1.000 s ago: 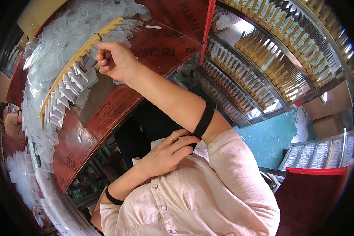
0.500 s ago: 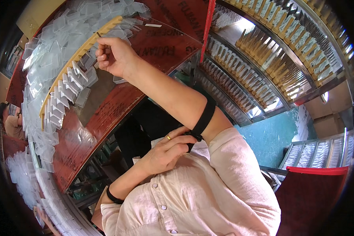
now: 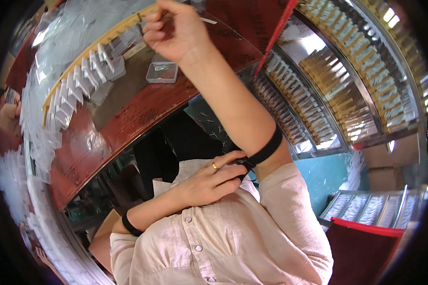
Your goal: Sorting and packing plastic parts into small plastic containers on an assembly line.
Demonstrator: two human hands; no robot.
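My left hand (image 3: 211,184), with a ring on one finger, lies across my body. Its fingers press together on the clip of a black armband (image 3: 269,147) that circles my right arm above the elbow. My right hand (image 3: 178,35) is raised over the table, beside a long yellow strip (image 3: 96,45). Its fingers are loosely curled, and nothing shows in them. White folded pieces (image 3: 81,80) hang in a row on the strip. Below my right hand sits a small clear plastic box (image 3: 162,72) holding small pale pieces.
Loose clear plastic cases (image 3: 76,28) are heaped behind the strip on the red table (image 3: 104,147). At the right, metal racks (image 3: 352,66) hold rows of yellow strips. Another rack (image 3: 366,209) stands lower right beside a red-edged dark panel (image 3: 361,247). A person (image 3: 9,111) sits far left.
The view has shifted, so the table sits higher and the clear box shows more fully. My right hand has moved up and right in the picture. My left hand stays on the armband.
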